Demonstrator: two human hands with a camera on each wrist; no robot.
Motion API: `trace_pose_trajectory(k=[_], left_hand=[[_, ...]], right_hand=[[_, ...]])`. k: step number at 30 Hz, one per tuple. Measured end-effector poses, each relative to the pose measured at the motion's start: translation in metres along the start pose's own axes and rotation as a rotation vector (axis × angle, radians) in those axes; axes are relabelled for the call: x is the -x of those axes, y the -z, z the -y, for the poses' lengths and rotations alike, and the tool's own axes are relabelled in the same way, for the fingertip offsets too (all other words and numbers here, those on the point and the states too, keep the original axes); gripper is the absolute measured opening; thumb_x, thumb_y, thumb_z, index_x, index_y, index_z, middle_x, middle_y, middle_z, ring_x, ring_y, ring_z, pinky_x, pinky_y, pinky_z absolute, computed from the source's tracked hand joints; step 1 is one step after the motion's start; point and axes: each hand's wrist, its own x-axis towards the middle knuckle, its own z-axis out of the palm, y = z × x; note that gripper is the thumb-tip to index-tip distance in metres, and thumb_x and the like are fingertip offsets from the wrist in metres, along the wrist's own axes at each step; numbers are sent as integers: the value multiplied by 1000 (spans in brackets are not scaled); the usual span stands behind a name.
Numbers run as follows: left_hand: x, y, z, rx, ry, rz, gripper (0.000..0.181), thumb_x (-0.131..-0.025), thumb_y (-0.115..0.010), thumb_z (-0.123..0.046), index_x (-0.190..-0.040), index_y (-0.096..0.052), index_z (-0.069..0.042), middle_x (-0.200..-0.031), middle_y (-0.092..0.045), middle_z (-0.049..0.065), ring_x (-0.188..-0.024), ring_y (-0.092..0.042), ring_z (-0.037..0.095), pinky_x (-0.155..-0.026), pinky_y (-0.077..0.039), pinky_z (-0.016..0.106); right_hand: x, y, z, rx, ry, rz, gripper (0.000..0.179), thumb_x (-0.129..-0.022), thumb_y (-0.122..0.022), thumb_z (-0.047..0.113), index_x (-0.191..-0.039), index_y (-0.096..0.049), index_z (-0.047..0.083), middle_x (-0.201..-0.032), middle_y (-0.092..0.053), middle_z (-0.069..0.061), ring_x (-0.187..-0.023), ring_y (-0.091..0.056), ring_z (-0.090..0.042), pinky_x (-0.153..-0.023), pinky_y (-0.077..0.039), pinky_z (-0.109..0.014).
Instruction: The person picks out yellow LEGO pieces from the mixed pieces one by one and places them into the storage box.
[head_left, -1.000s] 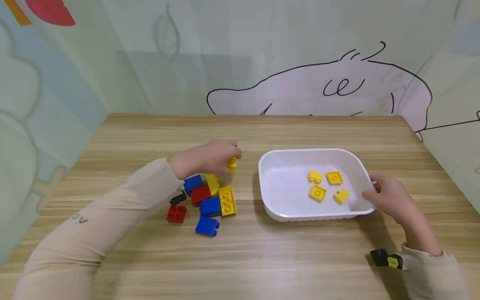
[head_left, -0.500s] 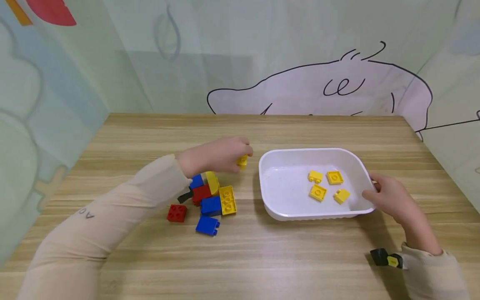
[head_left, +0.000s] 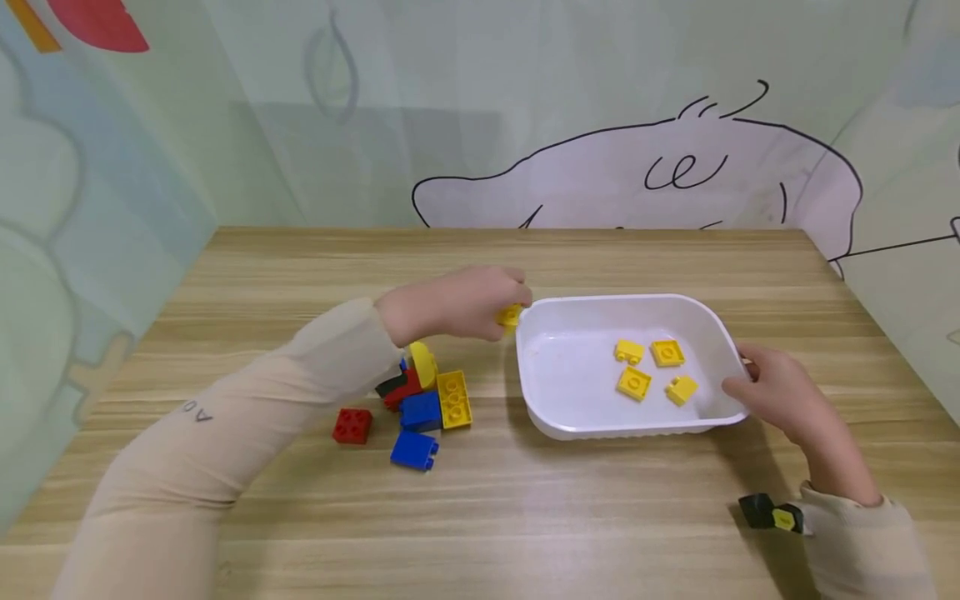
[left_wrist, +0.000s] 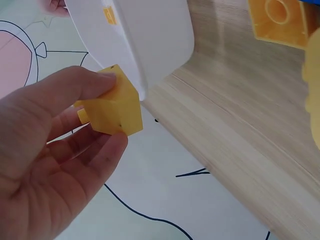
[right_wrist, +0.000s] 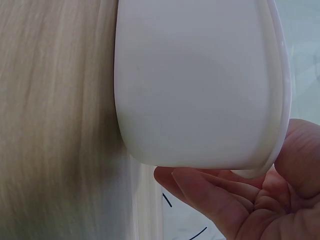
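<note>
My left hand [head_left: 468,302] pinches a yellow toy brick [left_wrist: 112,107] between thumb and fingers, just off the left rim of a white plastic tub [head_left: 558,432]. With thumb over the rim and fingers against the outer wall, my right hand [head_left: 787,400] grips the tub's right end. In the right wrist view those fingers [right_wrist: 210,192] lie along the outside of the wall. Several small yellow bricks [head_left: 634,383] are spread over the right half of the tub's floor.
Left of the tub lies a loose group: a yellow brick [head_left: 454,400], a yellow rounded piece [head_left: 423,365], blue bricks [head_left: 414,450] and red bricks [head_left: 352,426]. My left forearm partly covers this group. A wall with drawings stands behind the wooden table [head_left: 525,517].
My left hand has carried the yellow brick rightward and slightly away, from above the loose bricks to the tub's left rim. The right hand and the tub have stayed in place.
</note>
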Motion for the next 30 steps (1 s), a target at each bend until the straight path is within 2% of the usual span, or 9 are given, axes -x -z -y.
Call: trace_pose_trajectory(k=[5,13,19,30], left_hand=[[-7,2,-7,-15,-21,11,36,-81,-68,-5,-116,-62,1,-107,-60,13,-90,-53,22,-83,-47,27],[-23,5,-17,-27,-17,36,36,-83,-66,-6,-118,-61,-1,-109,-57,10,-91,-52,21,-84,-46,27],[-33,5,-25,-12,-8,62,38,-84,-66,-9,-121,-59,-5,-111,-56,6,-93,-50,17,-83,-45,22],[-53,-1,-31,-30,-75,58,35,-84,-66,-10,-118,-60,-6,-109,-58,4,-93,-48,16,-83,-42,22]], right_hand=[[1,0,-1,9,10,-7,49,-82,-58,6,-121,-44,-20,-96,-60,-32,-74,-56,-27,-58,-49,-29],[0,0,-1,16,13,-15,48,-82,-57,6,-121,-44,-20,-97,-60,-33,-75,-57,-28,-60,-49,-31],[-1,-1,-1,9,14,-7,49,-83,-58,5,-123,-43,-20,-97,-60,-32,-74,-56,-27,-59,-50,-30],[0,-1,0,4,26,-18,48,-83,-58,4,-122,-44,-20,-97,-60,-33,-74,-57,-27,-57,-49,-29]])
